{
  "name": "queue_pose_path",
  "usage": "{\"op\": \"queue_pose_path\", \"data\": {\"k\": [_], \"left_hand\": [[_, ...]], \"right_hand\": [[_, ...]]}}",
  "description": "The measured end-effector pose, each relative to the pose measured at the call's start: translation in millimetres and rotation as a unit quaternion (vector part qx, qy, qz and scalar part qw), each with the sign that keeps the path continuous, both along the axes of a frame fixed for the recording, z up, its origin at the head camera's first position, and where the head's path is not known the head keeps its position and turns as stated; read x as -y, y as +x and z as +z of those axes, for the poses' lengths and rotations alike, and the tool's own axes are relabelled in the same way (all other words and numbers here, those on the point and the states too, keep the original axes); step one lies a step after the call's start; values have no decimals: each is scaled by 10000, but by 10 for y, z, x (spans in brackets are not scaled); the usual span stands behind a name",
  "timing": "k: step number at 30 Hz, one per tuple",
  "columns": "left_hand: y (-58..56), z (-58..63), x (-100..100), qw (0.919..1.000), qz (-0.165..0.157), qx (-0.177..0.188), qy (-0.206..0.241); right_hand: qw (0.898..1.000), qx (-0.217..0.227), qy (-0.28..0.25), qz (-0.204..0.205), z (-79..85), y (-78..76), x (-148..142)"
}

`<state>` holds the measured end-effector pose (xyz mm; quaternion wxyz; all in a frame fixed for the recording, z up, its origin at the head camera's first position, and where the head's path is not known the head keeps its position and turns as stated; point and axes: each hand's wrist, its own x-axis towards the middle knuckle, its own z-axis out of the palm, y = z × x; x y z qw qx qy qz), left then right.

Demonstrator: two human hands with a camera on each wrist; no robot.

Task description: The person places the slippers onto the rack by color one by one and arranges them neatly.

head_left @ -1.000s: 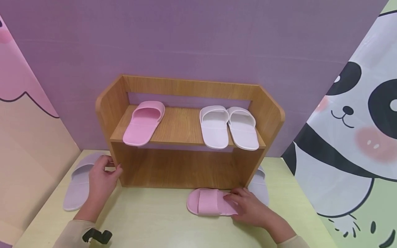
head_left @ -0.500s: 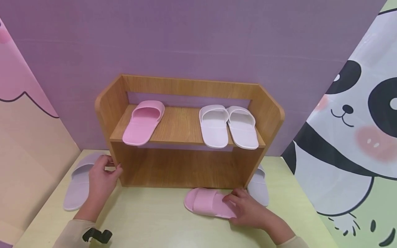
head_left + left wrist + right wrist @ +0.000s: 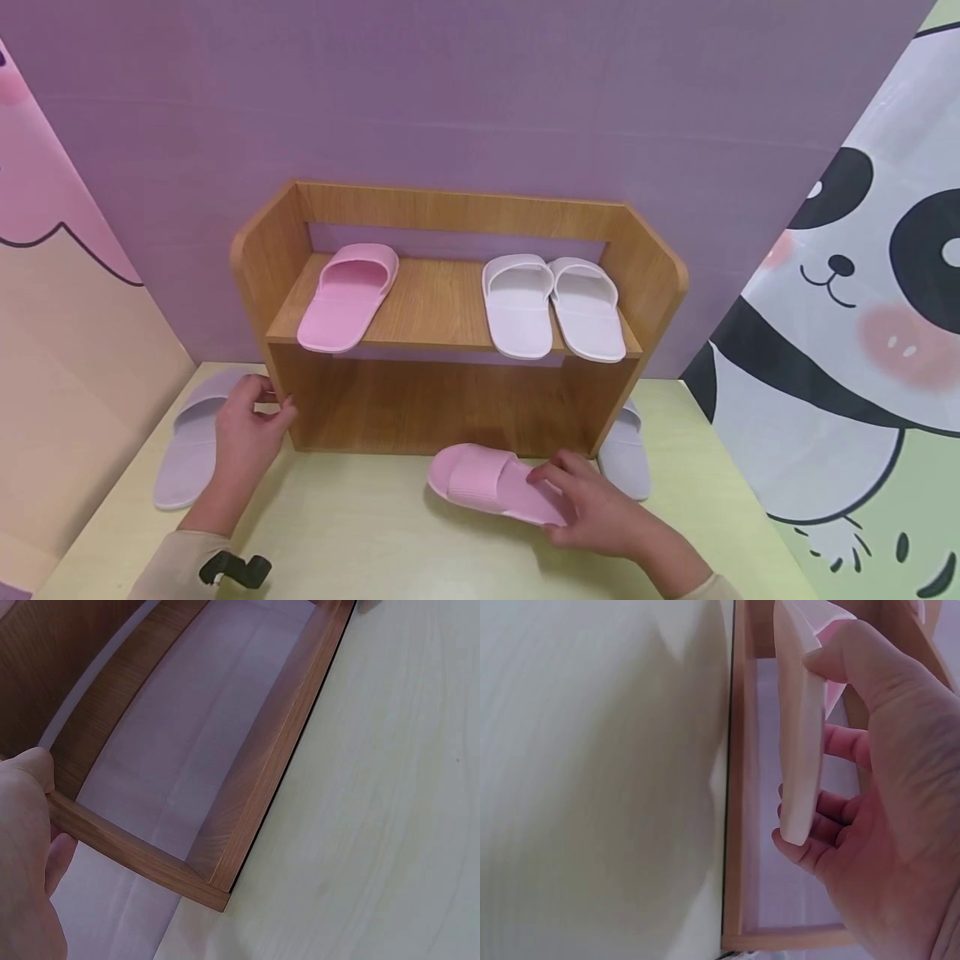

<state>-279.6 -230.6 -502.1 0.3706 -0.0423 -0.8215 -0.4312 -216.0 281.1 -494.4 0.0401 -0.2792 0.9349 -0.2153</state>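
My right hand (image 3: 600, 508) grips a pink slipper (image 3: 474, 479) by its heel end, in front of the wooden shoe rack (image 3: 450, 214). The slipper's toe points left, and in the right wrist view its sole edge (image 3: 801, 750) is off the table, thumb on one side and fingers on the other. My left hand (image 3: 251, 429) pinches the front edge of the rack's left side panel (image 3: 135, 855) between thumb and fingers. On the upper shelf stand another pink slipper (image 3: 348, 300) at the left and two white slippers (image 3: 519, 308) at the right.
A pale slipper (image 3: 187, 454) lies left of the rack, partly behind my left hand. Another pale slipper (image 3: 626, 454) lies at the rack's right side. The pale table (image 3: 360, 533) meets a purple wall (image 3: 480, 100) behind and a panda-printed panel (image 3: 847, 375) at the right.
My right hand has raised the pink slipper off the table and shifted it a little left, tilting its toe end toward the rack. The left hand and the rack have stayed in place.
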Motion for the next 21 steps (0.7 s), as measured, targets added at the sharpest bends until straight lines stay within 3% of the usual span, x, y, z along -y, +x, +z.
{"op": "queue_pose_path", "data": {"k": [7,21], "left_hand": [[3,0,-3,10000,15,7,-19],[-35,-22,8,10000,-21,-84,-23]], "right_hand": [[9964,-785,-251,184,114,69,129],[9896,-1168,-742,383,421,190,390]]}}
